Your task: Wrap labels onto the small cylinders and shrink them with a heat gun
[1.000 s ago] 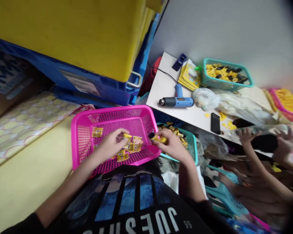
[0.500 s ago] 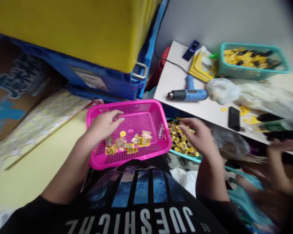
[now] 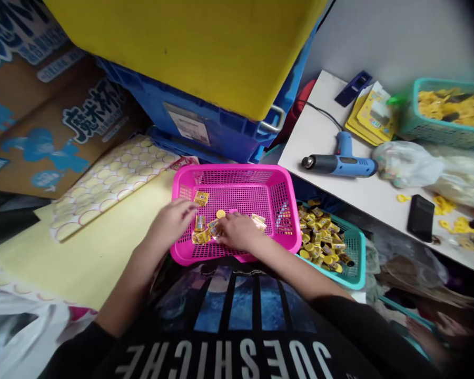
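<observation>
On the left, the left hand (image 3: 171,222) is hovering over the left rim of the pink basket (image 3: 229,168), its fingers released and loosely bent, with nothing visible in them. Just beyond them, a yellow packet (image 3: 201,198) is lying at the basket's far left, its long axis running roughly left to right; a nearer packet (image 3: 200,223) is pointing near to far. More yellow packets (image 3: 201,237) are lying at the near side, and a yellow disc (image 3: 220,214) is lying just beyond them. The right hand (image 3: 239,231) is reaching down into this cluster, fingers pointing left; whether they are grasping anything, I cannot tell. Pinching one packet by its short sides would probably avoid dragging its neighbours. Farther right, a teal basket (image 3: 362,258) is holding many yellow pieces (image 3: 319,239).
</observation>
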`<state>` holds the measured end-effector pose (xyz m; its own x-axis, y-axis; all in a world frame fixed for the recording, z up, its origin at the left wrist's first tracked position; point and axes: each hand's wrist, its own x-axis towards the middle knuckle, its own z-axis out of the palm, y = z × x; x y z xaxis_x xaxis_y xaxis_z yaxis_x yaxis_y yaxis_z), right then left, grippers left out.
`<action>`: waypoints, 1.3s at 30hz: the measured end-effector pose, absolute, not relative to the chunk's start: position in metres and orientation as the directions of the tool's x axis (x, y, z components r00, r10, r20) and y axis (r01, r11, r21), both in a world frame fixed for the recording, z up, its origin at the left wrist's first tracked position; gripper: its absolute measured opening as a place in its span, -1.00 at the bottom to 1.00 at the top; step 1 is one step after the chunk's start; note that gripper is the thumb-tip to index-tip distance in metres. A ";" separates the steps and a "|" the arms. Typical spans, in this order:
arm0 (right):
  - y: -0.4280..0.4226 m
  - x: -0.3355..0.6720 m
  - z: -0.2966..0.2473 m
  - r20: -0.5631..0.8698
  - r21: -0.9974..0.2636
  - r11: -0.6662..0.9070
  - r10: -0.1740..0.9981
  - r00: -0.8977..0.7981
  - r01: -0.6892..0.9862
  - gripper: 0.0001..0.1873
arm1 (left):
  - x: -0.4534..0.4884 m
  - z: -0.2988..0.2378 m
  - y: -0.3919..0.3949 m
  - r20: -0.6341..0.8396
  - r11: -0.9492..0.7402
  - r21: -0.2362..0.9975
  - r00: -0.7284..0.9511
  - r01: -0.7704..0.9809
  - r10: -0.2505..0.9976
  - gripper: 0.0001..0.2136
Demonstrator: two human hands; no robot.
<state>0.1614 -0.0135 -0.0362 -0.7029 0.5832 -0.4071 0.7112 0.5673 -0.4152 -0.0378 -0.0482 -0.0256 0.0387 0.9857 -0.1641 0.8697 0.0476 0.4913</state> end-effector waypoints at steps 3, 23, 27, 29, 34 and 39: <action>-0.013 0.194 -0.043 -0.470 -0.382 0.508 0.612 -0.636 0.772 -0.77 | -0.017 -0.045 -0.053 -0.476 -0.043 0.486 0.306 0.873 0.825 -0.79; -0.039 0.398 0.026 -0.081 -0.373 -0.165 0.986 0.145 0.913 -0.44 | -0.003 -0.046 -0.034 -0.443 0.099 0.301 0.048 0.948 0.895 -0.70; -0.067 0.454 0.034 -0.043 -0.207 -0.293 0.956 0.290 0.934 -0.39 | 0.009 -0.040 -0.013 -0.328 0.024 0.357 0.102 0.934 0.939 -0.71; -0.077 0.466 0.033 -0.007 -0.238 -0.358 0.930 0.367 0.903 -0.40 | 0.020 -0.043 -0.006 -0.358 -0.025 0.310 0.142 0.950 0.923 -0.60; -0.090 0.478 0.021 -0.018 -0.370 -0.429 0.890 0.455 0.824 -0.46 | 0.049 -0.066 -0.007 -0.444 -0.099 0.251 0.206 0.963 0.872 -0.62; -0.087 0.485 0.002 -0.060 -0.388 -0.465 0.875 0.481 0.796 -0.49 | 0.062 -0.079 -0.008 -0.199 -0.317 0.330 0.394 0.889 0.897 -0.50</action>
<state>0.4850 -0.0871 0.0022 0.4812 0.8745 -0.0603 0.7959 -0.4647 -0.3882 0.0616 -0.0079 -0.0794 0.3938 0.8973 -0.1992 0.8893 -0.3171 0.3296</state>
